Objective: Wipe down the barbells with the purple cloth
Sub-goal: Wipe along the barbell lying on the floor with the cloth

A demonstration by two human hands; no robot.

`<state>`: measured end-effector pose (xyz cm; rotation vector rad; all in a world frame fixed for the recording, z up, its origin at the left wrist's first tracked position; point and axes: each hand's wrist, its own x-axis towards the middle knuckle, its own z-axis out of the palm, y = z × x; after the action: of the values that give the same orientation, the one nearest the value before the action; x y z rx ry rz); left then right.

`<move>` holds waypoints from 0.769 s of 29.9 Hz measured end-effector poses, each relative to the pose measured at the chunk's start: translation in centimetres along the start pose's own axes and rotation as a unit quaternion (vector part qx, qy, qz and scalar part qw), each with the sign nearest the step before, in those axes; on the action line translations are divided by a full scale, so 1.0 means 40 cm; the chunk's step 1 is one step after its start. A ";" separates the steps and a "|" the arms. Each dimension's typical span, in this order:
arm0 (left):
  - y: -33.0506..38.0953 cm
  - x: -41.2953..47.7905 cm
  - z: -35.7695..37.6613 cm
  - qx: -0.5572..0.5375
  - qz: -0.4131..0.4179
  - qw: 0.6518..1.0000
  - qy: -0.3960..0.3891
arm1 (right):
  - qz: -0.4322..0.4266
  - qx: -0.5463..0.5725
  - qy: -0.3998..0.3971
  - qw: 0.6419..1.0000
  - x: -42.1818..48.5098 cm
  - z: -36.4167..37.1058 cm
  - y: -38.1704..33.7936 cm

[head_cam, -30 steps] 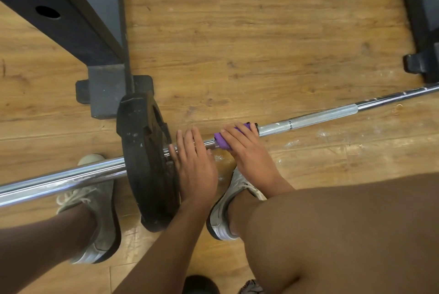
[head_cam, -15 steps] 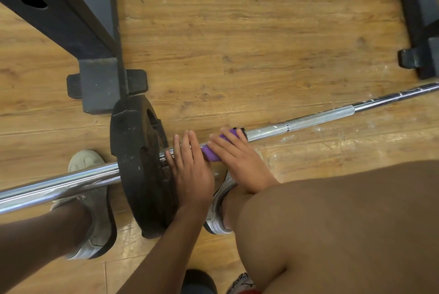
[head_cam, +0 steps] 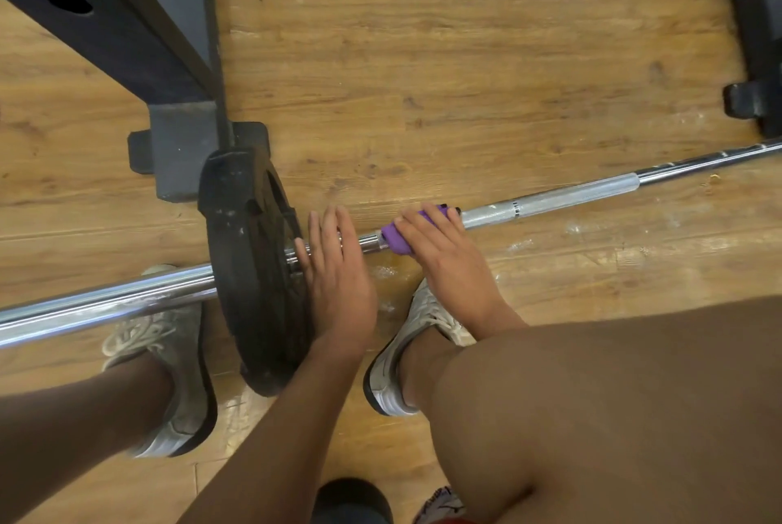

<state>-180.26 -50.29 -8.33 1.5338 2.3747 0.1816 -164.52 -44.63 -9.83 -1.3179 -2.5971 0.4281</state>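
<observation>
Purple cloth [head_cam: 395,239] is gripped round the barbell [head_cam: 550,201] by your right hand [head_cam: 444,261]; your left hand [head_cam: 338,278] lies flat, fingers together, beside the plate [head_cam: 243,252].

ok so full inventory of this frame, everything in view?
chrome steel barbell: one, silver, lying across the floor from left to right
black round weight plate: one, black, on the barbell's left part, standing on edge
purple cloth: one, purple, wrapped on the bar to the right of the plate
dark metal rack frame: one, black and grey, upper left
dark metal rack foot: one, black, upper right edge
wooden plank floor: one, light brown, under everything
grey-white laced sneakers: two, worn, either side of the plate
left hand: fingers straight, resting on the bar beside the plate
right hand: gripping the purple cloth around the bar
</observation>
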 end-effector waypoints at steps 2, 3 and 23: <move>-0.001 0.017 -0.005 -0.006 0.003 1.000 -0.001 | 0.086 0.014 0.023 0.996 0.039 -0.001 0.021; -0.003 0.027 -0.005 -0.008 0.004 1.000 0.002 | 0.117 0.023 0.029 0.992 0.057 0.002 0.019; -0.018 0.229 -0.054 -0.068 -0.011 0.998 0.010 | 0.082 0.001 0.074 0.994 0.156 0.039 0.031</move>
<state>-185.05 -42.15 -8.18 1.4481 2.3406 0.3471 -167.69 -39.12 -11.45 -1.5081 -2.3785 0.3427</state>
